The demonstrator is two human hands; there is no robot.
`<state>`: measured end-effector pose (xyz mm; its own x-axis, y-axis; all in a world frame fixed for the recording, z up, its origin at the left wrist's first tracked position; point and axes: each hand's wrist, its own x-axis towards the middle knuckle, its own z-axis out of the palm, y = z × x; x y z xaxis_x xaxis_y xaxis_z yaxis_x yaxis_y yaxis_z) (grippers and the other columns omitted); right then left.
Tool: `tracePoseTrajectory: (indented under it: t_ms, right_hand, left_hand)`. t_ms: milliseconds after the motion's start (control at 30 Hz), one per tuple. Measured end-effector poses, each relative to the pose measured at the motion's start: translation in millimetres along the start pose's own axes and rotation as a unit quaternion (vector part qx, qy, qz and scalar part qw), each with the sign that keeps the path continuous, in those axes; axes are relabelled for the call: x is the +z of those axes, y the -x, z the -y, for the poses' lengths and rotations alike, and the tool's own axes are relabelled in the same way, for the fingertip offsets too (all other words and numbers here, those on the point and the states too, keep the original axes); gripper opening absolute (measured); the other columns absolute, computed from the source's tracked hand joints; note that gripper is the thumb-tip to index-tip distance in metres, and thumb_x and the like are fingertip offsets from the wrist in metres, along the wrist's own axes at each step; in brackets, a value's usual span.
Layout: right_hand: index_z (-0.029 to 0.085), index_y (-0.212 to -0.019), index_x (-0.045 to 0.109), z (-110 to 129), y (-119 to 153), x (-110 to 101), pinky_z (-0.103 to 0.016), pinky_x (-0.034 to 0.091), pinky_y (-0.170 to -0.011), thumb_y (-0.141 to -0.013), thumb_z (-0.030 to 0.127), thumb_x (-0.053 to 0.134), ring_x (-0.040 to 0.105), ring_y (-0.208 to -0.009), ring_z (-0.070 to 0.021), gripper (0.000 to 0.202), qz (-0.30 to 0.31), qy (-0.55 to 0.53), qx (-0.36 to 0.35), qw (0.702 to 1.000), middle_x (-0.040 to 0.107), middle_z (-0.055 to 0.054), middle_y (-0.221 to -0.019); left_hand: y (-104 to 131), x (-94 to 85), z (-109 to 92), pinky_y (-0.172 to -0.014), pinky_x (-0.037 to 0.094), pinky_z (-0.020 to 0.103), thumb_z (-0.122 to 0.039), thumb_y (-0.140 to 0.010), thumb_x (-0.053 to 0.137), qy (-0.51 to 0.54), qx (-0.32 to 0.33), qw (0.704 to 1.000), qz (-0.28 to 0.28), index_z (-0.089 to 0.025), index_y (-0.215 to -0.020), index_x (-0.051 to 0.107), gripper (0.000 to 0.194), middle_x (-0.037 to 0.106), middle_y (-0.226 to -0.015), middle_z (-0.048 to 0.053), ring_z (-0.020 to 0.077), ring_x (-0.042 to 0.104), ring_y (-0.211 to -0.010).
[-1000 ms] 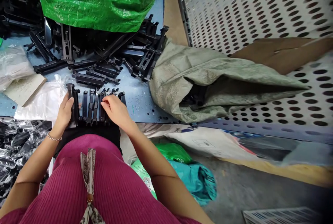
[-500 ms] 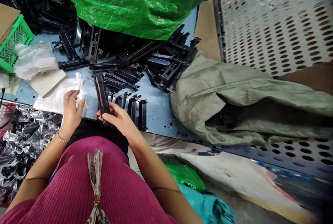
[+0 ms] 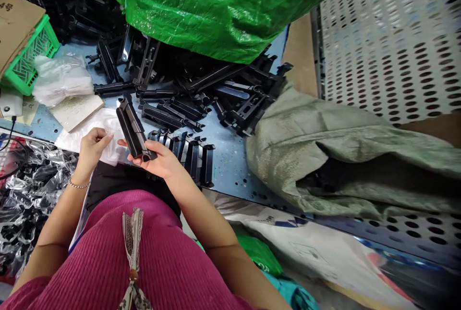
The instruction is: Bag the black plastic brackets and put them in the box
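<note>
My right hand (image 3: pixel 160 158) is wrapped round the lower end of a black plastic part (image 3: pixel 131 127), whose upper end tilts to the left. To its left, my left hand (image 3: pixel 94 144) is pinched at a thin clear plastic bag (image 3: pixel 113 149), over a stack of white bags on the blue table (image 3: pixel 230 156). Several black parts stand side by side in a row (image 3: pixel 198 158) just right of my right hand. Beyond both hands lies a loose pile of black parts (image 3: pixel 169 108).
A green sack (image 3: pixel 216 12) covers the back of the pile. At the left are a green basket (image 3: pixel 32 55), folded plastic bags (image 3: pixel 63 79) and bagged parts (image 3: pixel 39 199). A grey-green sack (image 3: pixel 281 142) lies right, beside a perforated metal panel (image 3: pixel 389 50).
My left hand has gone from spread fingers to a pinch at the clear bag. The black part in my right hand has turned and tilts further left. The view has shifted slightly.
</note>
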<state>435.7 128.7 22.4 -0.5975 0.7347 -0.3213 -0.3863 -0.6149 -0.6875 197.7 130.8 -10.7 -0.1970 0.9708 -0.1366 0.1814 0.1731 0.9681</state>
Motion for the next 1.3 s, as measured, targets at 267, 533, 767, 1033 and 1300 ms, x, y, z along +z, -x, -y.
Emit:
tracePoseTrajectory:
  t_ms: [267, 533, 767, 1033, 1300]
  right_hand:
    - [0.025, -0.132, 0.058, 40.4, 27.6, -19.5, -0.042, 0.058, -0.091, -0.081, 0.047, 0.076, 0.068, -0.107, -0.0259, 0.058, -0.277, 0.406, -0.240, 0.837, 0.072, -0.008, -0.120]
    - [0.026, -0.144, 0.053, 10.4, 18.9, 7.4, -0.050, 0.051, -0.106, -0.094, 0.038, 0.067, 0.062, -0.121, -0.0299, 0.053, -0.169, 0.577, -0.253, 0.758, 0.066, -0.011, -0.135]
    - [0.030, -0.145, 0.058, 16.0, 23.9, -1.4, -0.051, 0.046, -0.111, -0.104, 0.052, 0.051, 0.060, -0.124, -0.0283, 0.047, -0.136, 0.522, -0.259, 0.801, 0.066, -0.010, -0.132]
    - [0.033, -0.157, 0.043, 8.5, 21.1, 12.4, -0.057, 0.033, -0.124, -0.098, 0.073, 0.042, 0.037, -0.152, -0.0319, 0.072, -0.081, 0.500, -0.266, 0.820, 0.047, -0.008, -0.159]
    - [0.033, -0.163, 0.031, 1.0, 29.2, 32.8, -0.059, 0.016, -0.131, -0.091, 0.079, 0.048, 0.019, -0.160, -0.0341, 0.087, -0.050, 0.540, -0.281, 0.792, 0.035, -0.005, -0.168]
  left_hand:
    - [8.1, 8.2, -4.7, -0.082, 0.053, 0.030, -0.033, -0.077, 0.081, 0.003, 0.083, 0.995, -0.050, -0.021, -0.114, 0.064, 0.042, 0.065, -0.108, 0.006, 0.0171, 0.063, -0.094]
    - [19.1, 67.6, -35.0, -0.103, 0.053, 0.041, -0.060, -0.087, 0.071, 0.168, 0.056, 0.975, 0.133, -0.027, -0.142, 0.053, 0.067, 0.067, -0.130, 0.009, 0.0262, 0.066, -0.118]
    - [19.6, 66.2, -38.6, -0.093, 0.058, 0.035, -0.060, -0.086, 0.071, 0.220, -0.064, 0.970, 0.086, -0.024, -0.129, 0.066, 0.057, 0.072, -0.124, 0.007, 0.0241, 0.069, -0.112]
    - [17.0, 66.9, -61.7, -0.112, 0.052, 0.047, -0.063, -0.097, 0.051, 0.325, -0.053, 0.939, 0.103, -0.022, -0.127, 0.068, 0.054, 0.067, -0.139, 0.010, 0.0304, 0.057, -0.139]
    - [21.3, 62.8, -65.8, -0.109, 0.053, 0.056, -0.067, -0.099, 0.040, 0.296, -0.048, 0.945, 0.132, -0.024, -0.121, 0.071, 0.057, 0.067, -0.139, 0.010, 0.0326, 0.053, -0.143]
